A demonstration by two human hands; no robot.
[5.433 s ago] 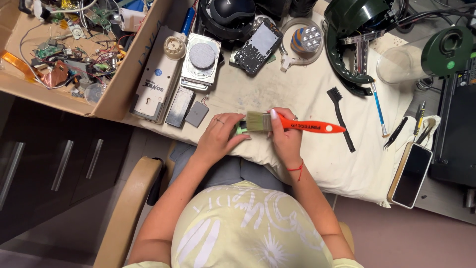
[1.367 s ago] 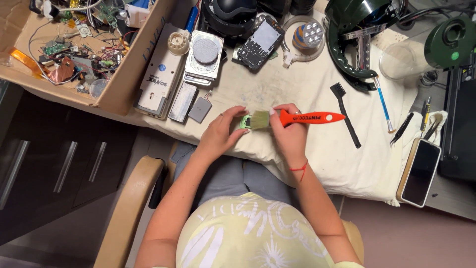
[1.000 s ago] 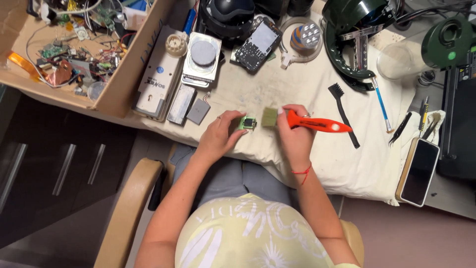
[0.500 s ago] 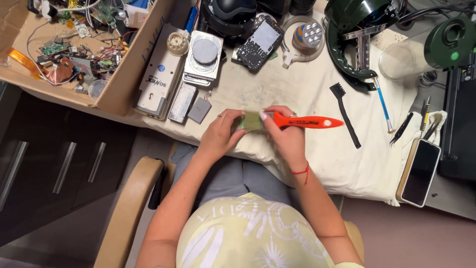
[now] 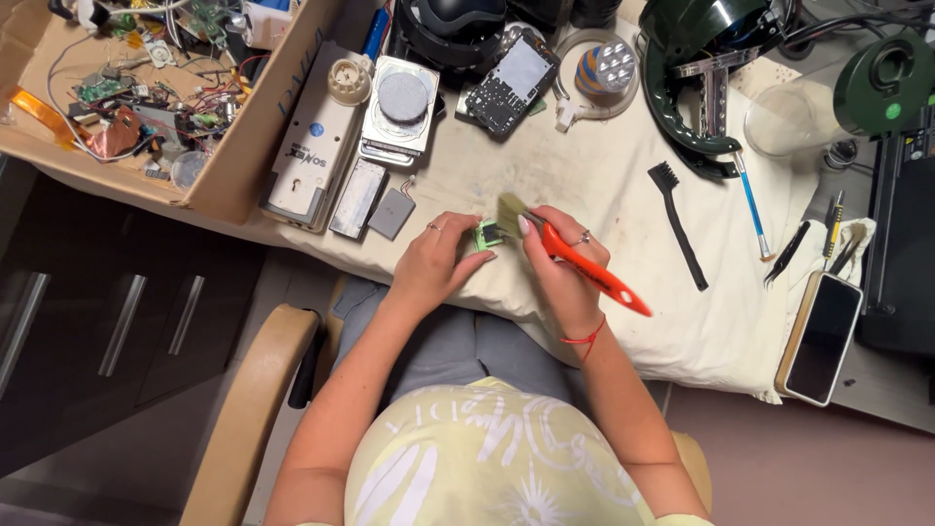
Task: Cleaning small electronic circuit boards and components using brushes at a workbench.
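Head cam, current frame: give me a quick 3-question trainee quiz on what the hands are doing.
1. True or false: the right hand holds an orange-handled brush.
2. What does the left hand hold? A) phone B) small green part C) tweezers
3. Fill in: the black brush lies on the ____ cloth.

Key: 1 true. 2 B, the small green part. 3 white.

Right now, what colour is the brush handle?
Orange-red, seen in the head view: the brush in the right hand.
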